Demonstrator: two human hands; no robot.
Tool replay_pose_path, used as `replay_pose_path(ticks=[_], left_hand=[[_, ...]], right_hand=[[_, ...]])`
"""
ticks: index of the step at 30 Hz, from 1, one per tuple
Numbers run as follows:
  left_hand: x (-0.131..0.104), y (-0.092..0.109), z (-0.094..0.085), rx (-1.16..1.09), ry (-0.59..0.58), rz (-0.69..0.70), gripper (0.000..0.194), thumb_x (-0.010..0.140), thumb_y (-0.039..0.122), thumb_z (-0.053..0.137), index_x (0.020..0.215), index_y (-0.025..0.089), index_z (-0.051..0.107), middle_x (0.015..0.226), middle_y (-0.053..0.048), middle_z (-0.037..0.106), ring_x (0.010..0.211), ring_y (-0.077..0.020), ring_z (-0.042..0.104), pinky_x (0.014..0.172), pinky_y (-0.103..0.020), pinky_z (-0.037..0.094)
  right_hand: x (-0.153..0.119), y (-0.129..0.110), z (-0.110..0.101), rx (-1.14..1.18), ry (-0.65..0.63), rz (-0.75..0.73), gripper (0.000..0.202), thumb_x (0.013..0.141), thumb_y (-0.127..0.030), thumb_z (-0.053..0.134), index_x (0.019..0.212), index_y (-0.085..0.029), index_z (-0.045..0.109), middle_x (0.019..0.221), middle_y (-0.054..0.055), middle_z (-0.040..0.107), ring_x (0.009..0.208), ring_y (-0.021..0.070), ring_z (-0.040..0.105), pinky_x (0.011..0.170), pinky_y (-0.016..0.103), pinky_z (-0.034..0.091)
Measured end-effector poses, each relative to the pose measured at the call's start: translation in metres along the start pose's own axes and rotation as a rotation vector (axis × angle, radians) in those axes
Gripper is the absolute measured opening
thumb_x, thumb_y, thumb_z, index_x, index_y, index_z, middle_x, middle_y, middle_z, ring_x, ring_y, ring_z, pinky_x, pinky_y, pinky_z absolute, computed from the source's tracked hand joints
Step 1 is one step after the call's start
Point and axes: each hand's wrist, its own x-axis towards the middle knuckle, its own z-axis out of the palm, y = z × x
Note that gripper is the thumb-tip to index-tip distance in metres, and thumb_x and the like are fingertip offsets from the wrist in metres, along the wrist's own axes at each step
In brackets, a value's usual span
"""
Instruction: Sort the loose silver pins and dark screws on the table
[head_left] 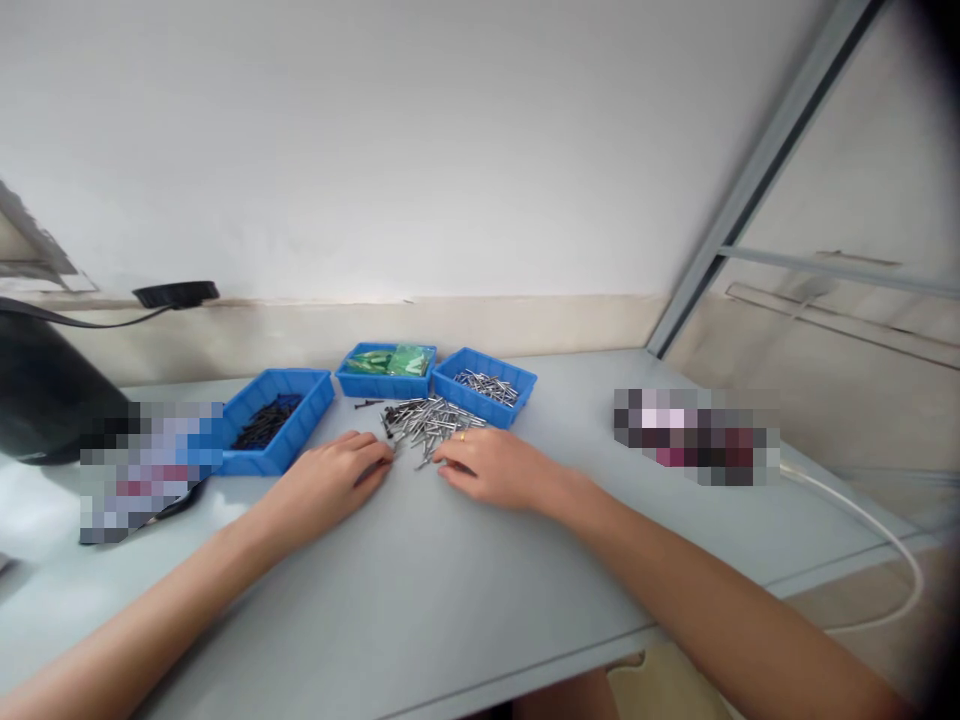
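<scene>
White above a beige band, the wall (420,150) runs along the back edge of the pale grey-blue flat tabletop (435,600). Near its back left corner stands a dark, cylindrical bottle (45,390) with a round black cap (176,293) on a strap. Two pixelated objects, one towards the left edge (150,475) and one towards the right (690,435), are too blurred to name.

Three blue rectangular plastic trays line the back. The left tray (311,410) holds dark, slim fasteners (266,422), its long axis running from front left to back right. The middle tray (382,384) lies nearly parallel to the back edge, with green packets (390,360) inside. The right tray (480,400), slanting from back left to front right, holds silver fasteners (487,387).

Both hands flank a loose pile of slim silver metal fasteners (427,420), which lies between the trays and the front edge. Its pieces point many ways, a good number slanting towards the back right corner; darker ones sit at its left side. The left hand (341,470) and right hand (487,465) rest palm-down, fingers curled, thumbs close to forefingers; whether either pinches a fastener cannot be told. A gold-coloured ring (462,437) circles a right finger.
</scene>
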Motion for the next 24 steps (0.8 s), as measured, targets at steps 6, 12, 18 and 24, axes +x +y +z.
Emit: replay_pose_path(ticks=[6,12,18,24], left_hand=[[0.000,-0.001,0.001,0.006,0.017,-0.018,0.027,0.095,0.033,0.037,0.095,0.024,0.062,0.094,-0.004,0.068,0.089,-0.0226,0.065,0.074,-0.031,0.050],[-0.002,-0.005,0.005,0.009,0.076,-0.009,0.028,0.094,0.030,0.038,0.106,0.022,0.062,0.105,-0.005,0.069,0.095,-0.0233,0.067,0.078,-0.032,0.053],[-0.002,0.003,0.000,-0.064,0.167,0.079,0.025,0.098,0.033,0.038,0.107,0.023,0.059,0.105,-0.004,0.069,0.092,-0.0193,0.067,0.079,-0.028,0.052],[-0.005,0.017,-0.009,-0.148,0.192,0.199,0.020,0.098,0.031,0.040,0.098,0.022,0.057,0.090,-0.001,0.066,0.080,-0.0149,0.065,0.072,-0.025,0.049]], right_hand=[[-0.002,0.001,0.001,0.011,-0.020,0.006,0.023,0.096,-0.026,0.045,0.106,-0.019,0.064,0.101,0.005,0.069,0.094,0.0185,0.063,0.081,0.030,0.043],[-0.002,0.002,0.001,0.014,-0.027,0.016,0.023,0.096,-0.027,0.045,0.107,-0.019,0.065,0.102,0.006,0.069,0.095,0.0191,0.063,0.081,0.030,0.043],[-0.002,-0.003,0.002,0.018,0.014,0.047,0.025,0.096,-0.028,0.046,0.114,-0.020,0.062,0.105,0.006,0.069,0.096,0.0197,0.063,0.081,0.030,0.043],[0.000,-0.010,0.002,0.018,0.022,0.048,0.023,0.097,-0.029,0.046,0.112,-0.020,0.061,0.100,0.004,0.070,0.092,0.0182,0.063,0.078,0.028,0.043]])
